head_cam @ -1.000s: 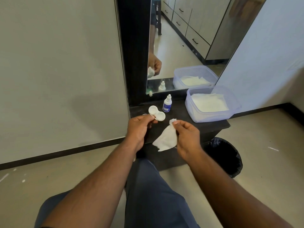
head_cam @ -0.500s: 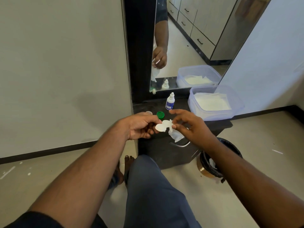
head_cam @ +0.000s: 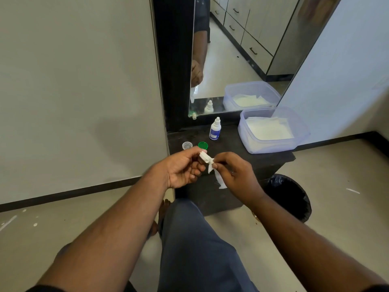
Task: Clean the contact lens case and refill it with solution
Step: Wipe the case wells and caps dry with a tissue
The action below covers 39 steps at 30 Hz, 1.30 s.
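While hands wipe, green cap [head_cam: 203, 145] lies beside clear cap [head_cam: 187, 145].

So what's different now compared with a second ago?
The left hand lifted the lens case off the dark counter and now holds it in the air, turned edge-on. The right hand brought its tissue over and presses it into the case. That uncovered the green cap and clear cap. The solution bottle and tissue tub stayed put.
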Each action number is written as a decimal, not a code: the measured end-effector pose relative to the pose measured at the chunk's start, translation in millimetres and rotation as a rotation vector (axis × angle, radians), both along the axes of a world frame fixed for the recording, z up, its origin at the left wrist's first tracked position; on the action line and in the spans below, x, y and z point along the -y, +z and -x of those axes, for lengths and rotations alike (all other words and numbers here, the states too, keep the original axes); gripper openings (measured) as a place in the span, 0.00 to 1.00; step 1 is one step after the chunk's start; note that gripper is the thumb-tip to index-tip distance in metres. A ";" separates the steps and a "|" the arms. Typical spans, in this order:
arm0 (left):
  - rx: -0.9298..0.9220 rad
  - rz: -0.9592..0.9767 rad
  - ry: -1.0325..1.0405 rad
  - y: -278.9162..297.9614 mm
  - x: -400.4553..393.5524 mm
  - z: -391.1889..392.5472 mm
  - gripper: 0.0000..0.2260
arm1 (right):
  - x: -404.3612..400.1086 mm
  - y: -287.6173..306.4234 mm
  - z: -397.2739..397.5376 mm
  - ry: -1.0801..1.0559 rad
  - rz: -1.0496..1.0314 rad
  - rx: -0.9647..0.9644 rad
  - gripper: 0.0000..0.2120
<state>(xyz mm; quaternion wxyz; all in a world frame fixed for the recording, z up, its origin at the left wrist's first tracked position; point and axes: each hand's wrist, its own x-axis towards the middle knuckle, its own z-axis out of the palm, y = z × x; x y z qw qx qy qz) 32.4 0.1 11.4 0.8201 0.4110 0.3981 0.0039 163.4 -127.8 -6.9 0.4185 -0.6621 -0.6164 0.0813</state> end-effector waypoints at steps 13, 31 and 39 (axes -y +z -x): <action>0.081 -0.598 0.179 -19.9 11.6 4.2 0.02 | -10.0 6.2 6.2 -0.168 0.187 -0.903 0.03; -0.016 -0.269 0.440 -13.2 26.6 1.5 0.01 | -8.1 -0.9 15.0 -0.382 0.221 -0.513 0.02; -0.019 -0.170 0.580 -5.3 38.1 -2.6 0.01 | -1.2 -9.4 20.4 -0.295 0.030 0.017 0.03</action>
